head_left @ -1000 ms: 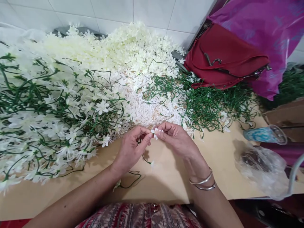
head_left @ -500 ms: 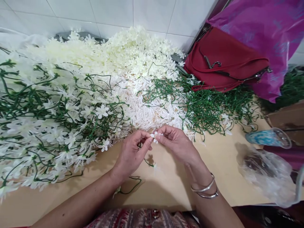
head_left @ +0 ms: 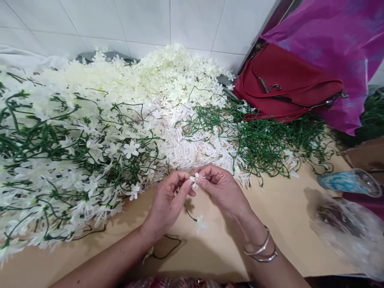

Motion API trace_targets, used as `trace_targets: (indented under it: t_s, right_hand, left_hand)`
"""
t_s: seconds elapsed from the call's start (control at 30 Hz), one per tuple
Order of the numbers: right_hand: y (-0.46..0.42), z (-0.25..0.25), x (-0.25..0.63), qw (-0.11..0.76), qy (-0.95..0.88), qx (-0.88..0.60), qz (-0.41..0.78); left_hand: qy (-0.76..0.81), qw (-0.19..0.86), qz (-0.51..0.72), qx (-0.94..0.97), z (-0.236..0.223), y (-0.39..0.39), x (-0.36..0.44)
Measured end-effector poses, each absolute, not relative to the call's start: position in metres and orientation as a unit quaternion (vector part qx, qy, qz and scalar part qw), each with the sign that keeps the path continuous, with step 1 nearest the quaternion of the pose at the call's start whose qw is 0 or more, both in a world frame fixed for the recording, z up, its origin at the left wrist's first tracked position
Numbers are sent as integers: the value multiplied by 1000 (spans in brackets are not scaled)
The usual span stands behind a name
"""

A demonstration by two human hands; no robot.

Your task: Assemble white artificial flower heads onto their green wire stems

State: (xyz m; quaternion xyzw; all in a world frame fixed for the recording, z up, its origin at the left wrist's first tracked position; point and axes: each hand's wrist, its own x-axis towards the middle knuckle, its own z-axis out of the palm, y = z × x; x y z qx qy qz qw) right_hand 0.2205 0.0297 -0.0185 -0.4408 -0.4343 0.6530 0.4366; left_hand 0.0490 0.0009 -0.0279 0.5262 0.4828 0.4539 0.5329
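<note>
Between the fingertips of both hands is a small white artificial flower (head_left: pixel 196 176). My left hand (head_left: pixel 171 196) pinches its left side, and a green stem with another white blossom (head_left: pixel 201 224) hangs below that hand. My right hand (head_left: pixel 223 188) pinches the flower from the right, thumb and forefinger together. Two silver bangles circle the right wrist. Just beyond my fingers lies a spread of thin white stamens (head_left: pixel 189 150). A heap of finished-looking white flowers on green stems (head_left: pixel 90 176) lies to the left of my left hand.
Loose cream blossoms (head_left: pixel 168 74) are piled against the tiled wall (head_left: pixel 144 20). Green stems (head_left: pixel 264 144) lie tangled at right, below a red handbag (head_left: pixel 294 84) and a purple plastic bag (head_left: pixel 339 36). A blue-patterned cup (head_left: pixel 348 182) and a clear plastic bag (head_left: pixel 351 232) are at the right.
The view has tilted slightly, so everything sits lower in the picture. Both hands keep their pinch on the flower, which has turned a little. The hanging blossom shows more fully.
</note>
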Motion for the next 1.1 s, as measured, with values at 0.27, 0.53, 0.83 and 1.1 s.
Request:
trace_targets:
  t_s: [0.27, 0.53, 0.83, 1.1]
  right_hand:
    - [31, -25, 218, 442, -430, -436, 655]
    - [36, -25, 221, 449, -404, -402, 688]
    - [34, -25, 224, 452, -422, -413, 668]
    - [34, -26, 220, 456, -492, -412, 616]
  left_hand:
    - [475, 563, 456, 500, -27, 3, 45]
    - [468, 546, 471, 511, -26, 3, 49]
    - [475, 531, 473, 519, -30, 1, 49]
    - [492, 515, 460, 530, -30, 0, 49]
